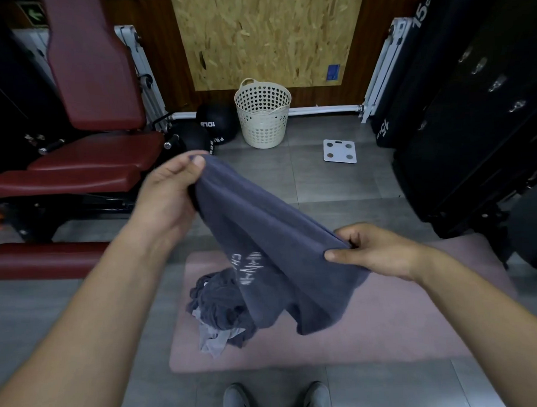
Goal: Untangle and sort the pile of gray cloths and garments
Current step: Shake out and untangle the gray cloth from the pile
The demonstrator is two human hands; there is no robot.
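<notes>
Gray floor tiles [337, 184] in a gym corner carry a pink mat [392, 327], and on its left half sits the tangled pile of gray cloths [220, 308]. Above it hangs a dark gray cloth with white lettering [262, 234], stretched between both hands: the left hand [167, 193] pinches one upper corner between thumb and fingers, raised high, and the right hand [378, 253] pinches the top edge lower down and to the right, fingers curled over the hem. Its lower folds droop in front of the pile, and I cannot tell whether they are free of it. To do this step well, I would level the two hands, draw the top edge taut and lift until the hem hangs straight, so any snag shows. Open room lies on the bare right half of the mat. A cream laundry basket [263, 116] stands by the far wall with a white bathroom scale [339, 151] near it. A red padded gym bench [96, 156] crowds the left and black boxes [442, 101] the right.
</notes>
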